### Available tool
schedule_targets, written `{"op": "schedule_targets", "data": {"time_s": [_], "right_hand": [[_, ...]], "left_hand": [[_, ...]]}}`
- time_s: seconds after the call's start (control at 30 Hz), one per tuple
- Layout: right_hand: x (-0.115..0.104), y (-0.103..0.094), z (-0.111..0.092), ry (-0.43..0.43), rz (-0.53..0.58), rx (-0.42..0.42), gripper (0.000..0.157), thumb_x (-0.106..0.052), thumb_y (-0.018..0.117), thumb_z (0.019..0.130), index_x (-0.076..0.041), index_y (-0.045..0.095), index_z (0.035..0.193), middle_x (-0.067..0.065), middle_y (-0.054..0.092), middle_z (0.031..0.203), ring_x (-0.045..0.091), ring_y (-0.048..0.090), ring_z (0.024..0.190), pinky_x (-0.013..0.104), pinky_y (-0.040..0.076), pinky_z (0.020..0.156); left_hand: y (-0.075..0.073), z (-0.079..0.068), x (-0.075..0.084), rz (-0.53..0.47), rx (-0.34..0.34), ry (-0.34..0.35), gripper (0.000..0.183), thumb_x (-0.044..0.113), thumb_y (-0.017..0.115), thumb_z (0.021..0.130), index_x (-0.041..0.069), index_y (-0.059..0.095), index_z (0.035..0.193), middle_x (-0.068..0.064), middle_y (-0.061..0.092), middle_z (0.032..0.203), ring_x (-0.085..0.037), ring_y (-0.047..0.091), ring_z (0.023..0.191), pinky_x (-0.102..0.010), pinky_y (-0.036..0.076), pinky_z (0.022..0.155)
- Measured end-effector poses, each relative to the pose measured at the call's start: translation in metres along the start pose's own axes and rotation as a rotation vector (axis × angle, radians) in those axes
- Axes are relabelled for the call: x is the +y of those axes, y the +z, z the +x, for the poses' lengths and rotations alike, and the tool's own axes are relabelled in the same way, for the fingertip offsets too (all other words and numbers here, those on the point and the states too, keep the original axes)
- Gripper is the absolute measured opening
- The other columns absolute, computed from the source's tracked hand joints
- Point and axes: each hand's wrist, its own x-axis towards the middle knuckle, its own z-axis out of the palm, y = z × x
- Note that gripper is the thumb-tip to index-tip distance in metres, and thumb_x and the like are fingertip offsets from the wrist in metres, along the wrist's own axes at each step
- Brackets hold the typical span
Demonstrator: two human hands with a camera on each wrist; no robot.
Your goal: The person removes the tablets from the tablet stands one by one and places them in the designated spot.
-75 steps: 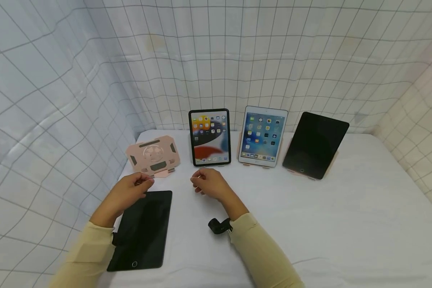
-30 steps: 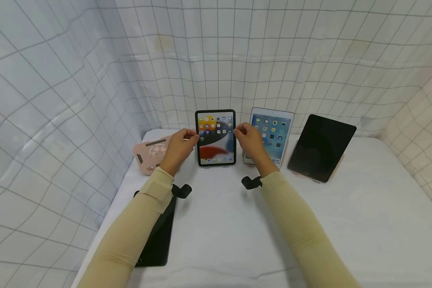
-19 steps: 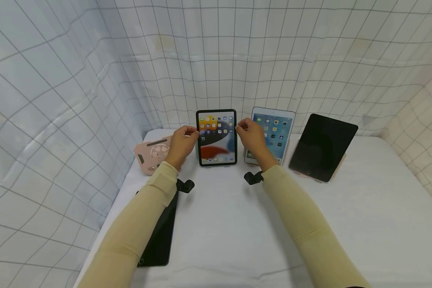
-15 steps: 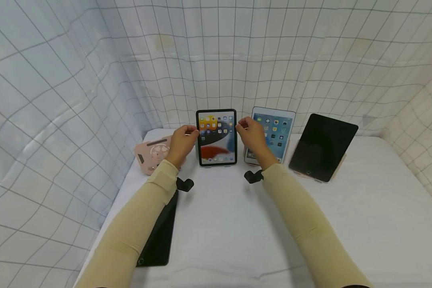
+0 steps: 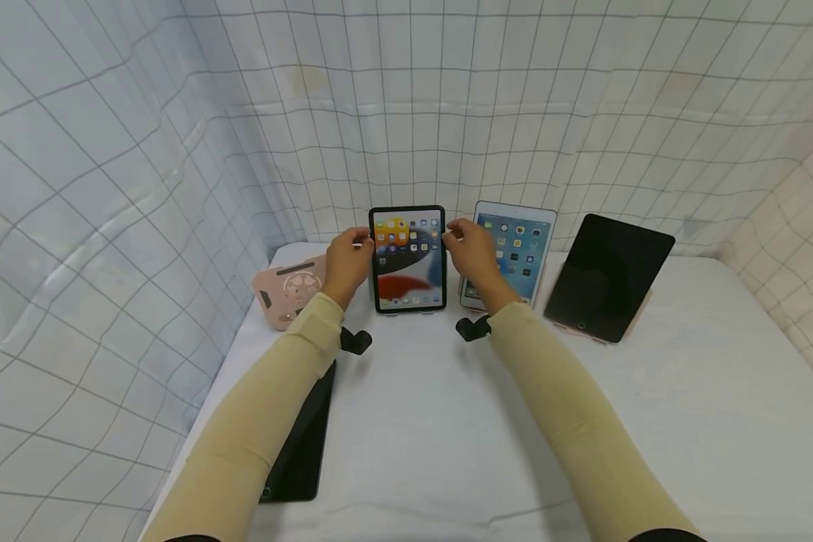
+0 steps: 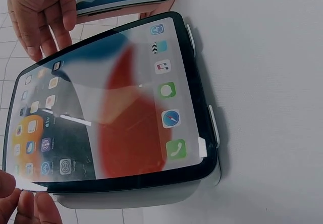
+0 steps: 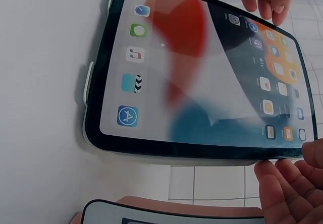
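A black-framed tablet [image 5: 408, 260] with a lit home screen leans upright on a pale stand [image 6: 136, 198] whose two small lips hold its lower edge. My left hand [image 5: 348, 263] grips the tablet's left side in its upper half, thumb by the front and fingers toward the back. On the opposite side my right hand [image 5: 473, 256] pinches the edge at about the same height, its thumb [image 7: 314, 153] at the screen's border. Behind my right hand, a white tablet [image 5: 515, 245] with a lit screen is partly covered.
A dark-screened tablet [image 5: 608, 278] leans on a stand at the right. On the left stands a pink tablet stand [image 5: 287, 290], partly behind my left hand. Another black tablet [image 5: 305, 444] lies flat on the white table [image 5: 440, 429], partly under my left sleeve. Gridded cloth [image 5: 406, 113] hangs behind.
Both hands have moved from the front left up and rightward to the sides of the black-framed tablet. In the last half second they shift slightly higher along its edges; the tablet stays in place.
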Motion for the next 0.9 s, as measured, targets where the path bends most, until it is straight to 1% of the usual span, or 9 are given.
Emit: {"op": "schedule_targets", "data": {"time_s": [0.13, 0.3, 0.57, 0.7, 0.9], "right_hand": [[-0.0002, 0.001, 0.0013, 0.002, -0.005, 0.002, 0.03, -0.019, 0.055, 0.101, -0.004, 0.063, 0.126, 0.013, 0.068, 0.116, 0.028, 0.065, 0.104, 0.043, 0.051, 0.086], [0.002, 0.0029, 0.0028, -0.008, -0.025, 0.01, 0.029, -0.019, 0.057, 0.101, -0.004, 0.064, 0.124, 0.013, 0.068, 0.116, 0.028, 0.064, 0.103, 0.043, 0.051, 0.086], [0.0058, 0.0065, 0.005, -0.028, -0.032, 0.032, 0.028, -0.019, 0.057, 0.101, -0.004, 0.064, 0.124, 0.013, 0.069, 0.112, 0.028, 0.065, 0.097, 0.043, 0.052, 0.082], [0.0081, 0.0073, 0.0038, -0.032, -0.025, 0.052, 0.027, -0.018, 0.059, 0.1, -0.004, 0.064, 0.123, 0.012, 0.069, 0.11, 0.027, 0.066, 0.092, 0.042, 0.052, 0.078], [0.0088, 0.009, 0.004, -0.057, 0.001, 0.084, 0.024, -0.019, 0.06, 0.1, -0.004, 0.066, 0.118, 0.012, 0.069, 0.105, 0.025, 0.066, 0.085, 0.041, 0.051, 0.073]], "left_hand": [[0.0024, 0.0032, 0.0001, 0.002, 0.023, -0.019, 0.034, 0.018, 0.052, 0.103, 0.006, 0.058, 0.134, -0.011, 0.06, 0.124, -0.023, 0.057, 0.111, -0.036, 0.051, 0.09], [0.0037, 0.006, 0.0005, -0.003, 0.019, -0.028, 0.033, 0.019, 0.053, 0.102, 0.006, 0.058, 0.132, -0.011, 0.06, 0.123, -0.023, 0.058, 0.108, -0.036, 0.051, 0.088], [0.0042, 0.0069, -0.0014, -0.014, 0.015, -0.057, 0.034, 0.02, 0.052, 0.103, 0.006, 0.058, 0.134, -0.011, 0.06, 0.126, -0.023, 0.057, 0.113, -0.035, 0.051, 0.091], [0.0047, 0.0059, -0.0031, -0.033, 0.007, -0.053, 0.033, 0.02, 0.052, 0.104, 0.006, 0.059, 0.133, -0.011, 0.061, 0.126, -0.023, 0.057, 0.115, -0.035, 0.051, 0.092], [0.0041, 0.004, -0.0053, -0.088, 0.026, -0.032, 0.032, 0.02, 0.052, 0.104, 0.004, 0.059, 0.13, -0.013, 0.06, 0.125, -0.024, 0.056, 0.115, -0.036, 0.05, 0.092]]}}
